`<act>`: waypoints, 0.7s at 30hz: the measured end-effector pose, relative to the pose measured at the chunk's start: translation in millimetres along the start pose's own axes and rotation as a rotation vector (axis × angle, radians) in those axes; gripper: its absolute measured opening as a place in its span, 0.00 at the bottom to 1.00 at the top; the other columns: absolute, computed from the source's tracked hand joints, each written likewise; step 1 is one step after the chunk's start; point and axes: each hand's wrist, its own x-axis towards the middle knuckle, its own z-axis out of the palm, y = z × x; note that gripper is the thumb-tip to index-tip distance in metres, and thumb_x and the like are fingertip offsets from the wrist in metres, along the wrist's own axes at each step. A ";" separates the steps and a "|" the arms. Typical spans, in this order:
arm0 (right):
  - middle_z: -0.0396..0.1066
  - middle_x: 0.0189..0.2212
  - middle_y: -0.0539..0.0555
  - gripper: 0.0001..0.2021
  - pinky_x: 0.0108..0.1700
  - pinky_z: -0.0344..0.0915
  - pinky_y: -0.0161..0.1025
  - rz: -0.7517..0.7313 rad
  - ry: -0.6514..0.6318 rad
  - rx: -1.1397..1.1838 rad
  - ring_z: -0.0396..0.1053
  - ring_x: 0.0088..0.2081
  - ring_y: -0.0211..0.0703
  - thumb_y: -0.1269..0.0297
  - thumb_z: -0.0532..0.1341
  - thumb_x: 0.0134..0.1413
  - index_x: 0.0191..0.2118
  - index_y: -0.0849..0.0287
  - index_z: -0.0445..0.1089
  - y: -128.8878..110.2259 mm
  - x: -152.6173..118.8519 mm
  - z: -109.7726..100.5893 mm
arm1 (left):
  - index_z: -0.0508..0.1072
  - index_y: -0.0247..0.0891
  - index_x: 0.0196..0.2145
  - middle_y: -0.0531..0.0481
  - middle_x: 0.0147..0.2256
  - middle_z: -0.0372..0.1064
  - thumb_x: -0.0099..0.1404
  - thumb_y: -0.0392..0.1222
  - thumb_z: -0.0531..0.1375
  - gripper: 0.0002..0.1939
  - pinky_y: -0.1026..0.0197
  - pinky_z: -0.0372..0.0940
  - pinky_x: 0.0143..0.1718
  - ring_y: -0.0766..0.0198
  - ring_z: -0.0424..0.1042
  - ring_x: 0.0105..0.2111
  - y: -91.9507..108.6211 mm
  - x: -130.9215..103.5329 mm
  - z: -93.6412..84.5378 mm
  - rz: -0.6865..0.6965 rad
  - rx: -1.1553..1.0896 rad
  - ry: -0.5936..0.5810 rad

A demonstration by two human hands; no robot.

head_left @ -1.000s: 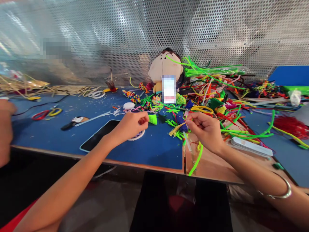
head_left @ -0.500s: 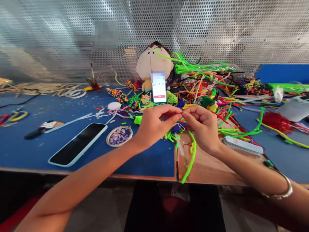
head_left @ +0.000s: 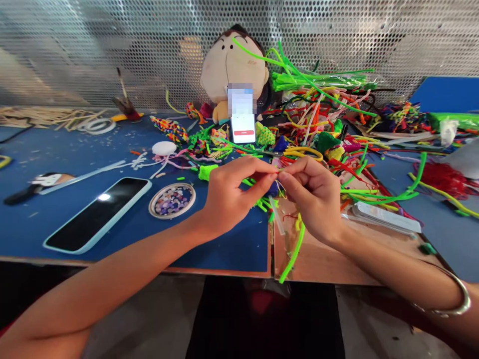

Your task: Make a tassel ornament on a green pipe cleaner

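My left hand [head_left: 235, 197] and my right hand [head_left: 314, 199] meet above the middle of the table, fingertips nearly touching. Each pinches with thumb and forefinger. A tiny spot of red shows at the left fingertips, and a thin pale strand hangs by the right ones; what they hold is too small to make out. Just behind and below the fingers lie green pipe cleaner pieces [head_left: 292, 259] and a blue bundle [head_left: 280, 144]. To the left of my left hand sits a round dish of beads [head_left: 150, 207].
A light-cased phone [head_left: 95, 214] lies at the left; another phone [head_left: 243, 127] stands against a plush doll [head_left: 228, 65]. Scissors with a black handle [head_left: 18, 197] are at far left. Colourful pipe cleaners [head_left: 310, 119] heap at the back right. A white case [head_left: 387, 217] lies right of my hand.
The camera view has tilted down and come closer, so the table things appear shifted. Both hands stay pinched together, with the fingertips slightly changed in pose.
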 end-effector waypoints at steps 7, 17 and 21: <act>0.51 0.15 0.42 0.08 0.18 0.45 0.32 0.008 -0.009 0.003 0.45 0.17 0.28 0.62 0.60 0.55 0.28 0.56 0.62 2.2 -1.5 3.1 | 0.74 0.37 0.30 0.54 0.25 0.72 0.64 0.41 0.57 0.08 0.69 0.63 0.28 0.72 0.68 0.25 -0.3 -1.9 -0.5 0.028 0.071 0.003; 0.51 0.17 0.43 0.10 0.18 0.46 0.31 0.057 -0.079 0.117 0.49 0.18 0.28 0.57 0.62 0.54 0.30 0.56 0.63 5.3 -0.2 3.6 | 0.73 0.38 0.29 0.53 0.25 0.71 0.65 0.46 0.55 0.12 0.66 0.63 0.27 0.70 0.67 0.24 0.2 -4.1 -1.9 -0.011 0.096 0.005; 0.55 0.18 0.44 0.10 0.18 0.47 0.31 0.070 -0.096 0.178 0.52 0.19 0.28 0.57 0.62 0.53 0.30 0.57 0.64 5.5 -0.2 4.0 | 0.73 0.38 0.29 0.53 0.24 0.70 0.65 0.45 0.55 0.12 0.66 0.63 0.27 0.70 0.67 0.24 1.6 -4.3 -2.5 -0.004 0.103 0.016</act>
